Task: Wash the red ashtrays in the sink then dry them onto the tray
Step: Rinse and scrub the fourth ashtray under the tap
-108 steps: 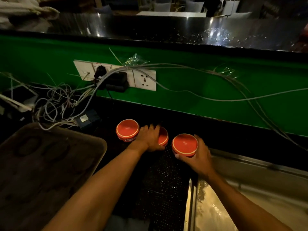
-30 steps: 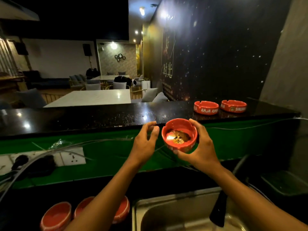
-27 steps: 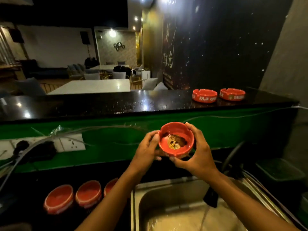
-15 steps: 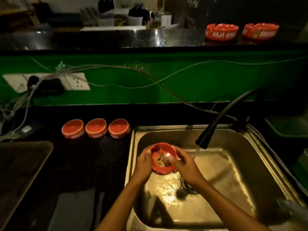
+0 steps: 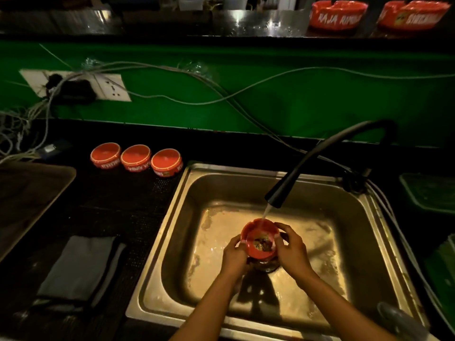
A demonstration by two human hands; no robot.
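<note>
A red ashtray [image 5: 259,232] with dark residue inside is held upright over the steel sink [image 5: 172,217], between my left hand [image 5: 235,257] and my right hand [image 5: 291,252]. Water runs from the black tap [image 5: 307,163] onto its far rim. Three red ashtrays [image 5: 136,157] stand upside down in a row on the dark counter left of the sink. Two more red ashtrays [image 5: 338,13] sit upright on the upper bar ledge. The brown tray [image 5: 37,193] lies at the far left.
A folded grey cloth [image 5: 78,267] lies on the counter left of the sink. Loose cables [image 5: 221,94] and a wall socket [image 5: 108,87] run along the green wall. A green container [image 5: 430,193] stands at the right of the tap.
My hands carried the dirty ashtray from in front of the bar ledge down into the sink. It has shifted right, under the running water.
</note>
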